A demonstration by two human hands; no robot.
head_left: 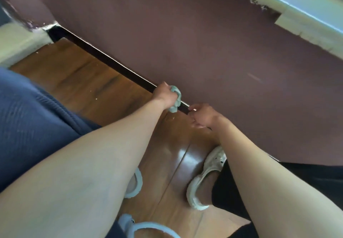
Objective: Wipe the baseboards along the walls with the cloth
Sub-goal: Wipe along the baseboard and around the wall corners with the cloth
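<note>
We grip the cloth (176, 98) in our left hand (163, 95), its fingers (165, 86) curled tight round the bunched fabric and pressing it against the dark baseboard (111, 63) where the wall (204, 52) meets the wooden floor (74, 74). The baseboard's long axis is what matters here: it runs as a narrow strip from the far corner at the upper left, down and to the right, past the cloth and under our right hand (202, 116). The cloth sits on the strip's top edge and face, so the wipe has to follow that diagonal line rather than cross it.

Our right hand is just beside the cloth, on the near side along the strip, with its fingers (194, 124) loosely curled and nothing that we can make out in them (whether the tips touch the baseboard is hard to tell). The left hand is the one on the job, and the long unobstructed run lies away from it toward the corner. We judge the next stroke goes that way, with steady pressure into the wall so the cloth does not slip down onto the floor.
</note>
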